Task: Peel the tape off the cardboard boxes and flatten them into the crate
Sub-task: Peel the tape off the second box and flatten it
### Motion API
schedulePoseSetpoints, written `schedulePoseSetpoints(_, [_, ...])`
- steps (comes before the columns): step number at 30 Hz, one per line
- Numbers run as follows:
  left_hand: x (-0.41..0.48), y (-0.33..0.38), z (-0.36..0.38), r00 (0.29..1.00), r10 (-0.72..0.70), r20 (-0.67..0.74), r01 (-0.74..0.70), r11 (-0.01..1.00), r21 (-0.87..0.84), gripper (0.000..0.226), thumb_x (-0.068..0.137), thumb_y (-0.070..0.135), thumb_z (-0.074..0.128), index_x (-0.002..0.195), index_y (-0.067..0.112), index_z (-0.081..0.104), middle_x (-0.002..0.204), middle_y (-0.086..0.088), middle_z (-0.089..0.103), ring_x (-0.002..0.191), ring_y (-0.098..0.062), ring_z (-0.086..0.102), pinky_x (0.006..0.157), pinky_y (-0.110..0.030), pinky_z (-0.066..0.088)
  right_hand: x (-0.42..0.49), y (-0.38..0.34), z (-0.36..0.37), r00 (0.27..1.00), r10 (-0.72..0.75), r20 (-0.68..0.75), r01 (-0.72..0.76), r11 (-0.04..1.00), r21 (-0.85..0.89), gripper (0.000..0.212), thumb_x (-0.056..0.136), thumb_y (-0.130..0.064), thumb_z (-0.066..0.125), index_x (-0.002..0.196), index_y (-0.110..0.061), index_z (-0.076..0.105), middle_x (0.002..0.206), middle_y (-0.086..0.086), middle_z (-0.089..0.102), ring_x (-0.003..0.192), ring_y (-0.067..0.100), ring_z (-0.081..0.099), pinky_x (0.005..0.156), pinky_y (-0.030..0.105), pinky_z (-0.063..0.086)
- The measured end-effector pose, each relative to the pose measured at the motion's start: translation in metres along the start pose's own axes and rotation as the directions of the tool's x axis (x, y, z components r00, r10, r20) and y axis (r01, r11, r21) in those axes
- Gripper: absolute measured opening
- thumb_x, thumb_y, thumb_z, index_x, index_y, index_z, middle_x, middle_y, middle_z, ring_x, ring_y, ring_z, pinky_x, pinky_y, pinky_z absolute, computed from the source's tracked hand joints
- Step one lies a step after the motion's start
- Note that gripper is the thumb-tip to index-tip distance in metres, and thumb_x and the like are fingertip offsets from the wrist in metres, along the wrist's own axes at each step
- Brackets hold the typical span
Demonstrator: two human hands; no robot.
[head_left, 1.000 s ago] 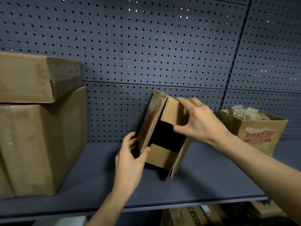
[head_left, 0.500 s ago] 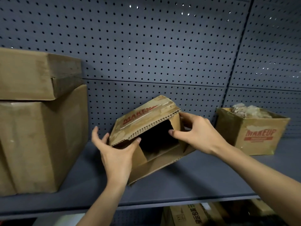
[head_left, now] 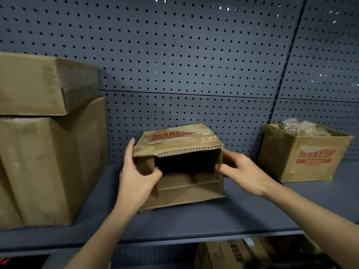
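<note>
- Location: small brown cardboard box with red MAKEUP print (head_left: 180,140), lying on its side at the middle of the grey-blue metal shelf (head_left: 194,220), set back from the front edge, open mouth toward the camera.
- Grip, left hand (head_left: 136,181): clamped on the box's left end — thumb across the short inner flap, fingers up the outer wall.
- Grip, right hand (head_left: 246,175): holding the right wall, thumb at the mouth edge, fingers curled behind it and largely hidden.
- Step in hand, as judged: squaring the box up for inspection before tape removal and flattening.
- Inspect the pale strip (head_left: 171,139) beside the print on the top panel — possibly tape, too blurred to confirm.
- Turn the closed far end into view to check for sealing tape, hidden from here.
- Peel low and along the seam; pull slowly near the ragged corrugated edge above the mouth to avoid tearing.
- Steady one wall while the other hand peels.
- Keep clear of the open brown carton with red MAKEUP print (head_left: 310,158) toward the shelf's right end and the two stacked large brown cardboard boxes (head_left: 48,162) at the left end.
- Crate: not in view.
</note>
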State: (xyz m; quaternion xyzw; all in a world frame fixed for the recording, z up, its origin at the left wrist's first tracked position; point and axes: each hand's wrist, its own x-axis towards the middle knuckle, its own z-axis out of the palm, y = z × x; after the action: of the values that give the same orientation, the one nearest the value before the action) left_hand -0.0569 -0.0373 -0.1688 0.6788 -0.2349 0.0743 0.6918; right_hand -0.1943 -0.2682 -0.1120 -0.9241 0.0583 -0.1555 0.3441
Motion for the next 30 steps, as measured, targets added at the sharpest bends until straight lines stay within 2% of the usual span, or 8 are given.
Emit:
schedulePoseSetpoints(6, [-0.001,-0.002,-0.014,0.983,-0.008,0.185,0.001,0.999,0.037,0.085,0.087,-0.015,0.058,0.152,0.034,0.033,0.134,0.025,0.05,0.112,0.018,0.052,0.088,-0.003,0.042,-0.003,0.016,0.007,0.998,0.001,0.056,-0.008,0.991,0.132,0.052,0.099,-0.011,0.046,0.133,-0.049,0.053,0.123,-0.022,0.066,0.119,0.005,0.059,0.106,0.041,0.047])
schedulePoseSetpoints(10, [-0.001,-0.009,-0.026,0.959,-0.015,0.285,-0.001,0.998,0.057,0.082,0.092,-0.015,0.051,0.15,0.04,0.036,0.141,0.023,0.051,0.098,0.005,0.063,0.081,-0.022,0.051,-0.009,0.027,0.016,0.998,0.046,0.046,-0.058,0.956,0.288,0.048,0.101,0.0,0.039,0.12,-0.04,0.059,0.11,-0.018,0.071,0.11,0.004,0.063,0.092,0.02,0.051])
schedulePoseSetpoints(12, [0.002,-0.016,-0.032,0.944,-0.032,0.33,0.012,0.998,0.061,0.086,0.093,-0.015,0.046,0.147,0.051,0.037,0.142,0.024,0.052,0.092,-0.02,0.059,0.077,-0.038,0.045,-0.01,0.033,0.019,0.996,0.087,0.032,-0.092,0.923,0.374,0.043,0.1,0.003,0.038,0.113,-0.029,0.063,0.109,-0.003,0.072,0.11,0.015,0.064,0.09,0.022,0.053])
schedulePoseSetpoints(14, [0.006,-0.021,-0.037,0.932,-0.035,0.359,0.017,0.998,0.053,0.09,0.092,-0.017,0.041,0.142,0.058,0.041,0.144,0.025,0.051,0.098,-0.023,0.046,0.081,-0.042,0.036,-0.01,0.037,0.02,0.993,0.109,0.041,-0.115,0.89,0.441,0.038,0.096,0.004,0.041,0.108,-0.023,0.065,0.104,0.0,0.073,0.107,0.02,0.064,0.088,0.027,0.055])
schedulePoseSetpoints(17, [0.01,-0.017,-0.04,0.932,-0.034,0.36,0.038,0.999,-0.003,0.089,0.087,-0.018,0.046,0.136,0.056,0.049,0.148,0.015,0.05,0.107,-0.015,0.056,0.093,-0.041,0.04,-0.009,0.046,0.013,0.988,0.066,0.138,-0.129,0.842,0.524,0.049,0.079,-0.018,0.059,0.125,-0.032,0.059,0.115,-0.009,0.072,0.11,0.012,0.066,0.087,0.026,0.054])
schedulePoseSetpoints(20, [0.011,-0.009,-0.038,0.906,0.006,0.423,0.077,0.981,-0.178,0.08,0.068,0.012,0.065,0.142,0.04,0.049,0.149,0.009,0.05,0.136,-0.009,0.046,0.113,-0.036,0.034,-0.005,0.058,0.006,0.97,0.082,0.23,-0.217,0.725,0.654,0.078,0.062,-0.037,0.07,0.138,-0.028,0.053,0.132,0.003,0.065,0.122,0.022,0.06,0.096,0.039,0.048])
schedulePoseSetpoints(24, [0.019,0.004,-0.033,0.949,-0.067,0.309,0.187,0.908,-0.376,0.066,0.074,0.031,0.06,0.139,0.026,0.05,0.143,-0.001,0.055,0.133,-0.012,0.051,0.115,-0.035,0.034,0.003,0.065,0.0,0.947,0.12,0.299,-0.312,0.574,0.757,0.09,0.063,-0.055,0.076,0.14,-0.015,0.054,0.138,0.019,0.056,0.126,0.034,0.053,0.109,0.054,0.041])
schedulePoseSetpoints(30, [0.051,0.019,-0.024,0.86,-0.49,0.145,0.505,0.858,-0.092,0.05,0.098,0.051,0.049,0.14,0.024,0.051,0.135,-0.006,0.056,0.136,-0.037,0.045,0.115,-0.053,0.031,0.028,0.046,0.003,0.868,0.452,0.204,-0.466,0.603,0.647,0.065,0.088,-0.071,0.046,0.121,-0.018,0.064,0.114,0.014,0.068,0.098,0.028,0.064,0.083,0.039,0.053])
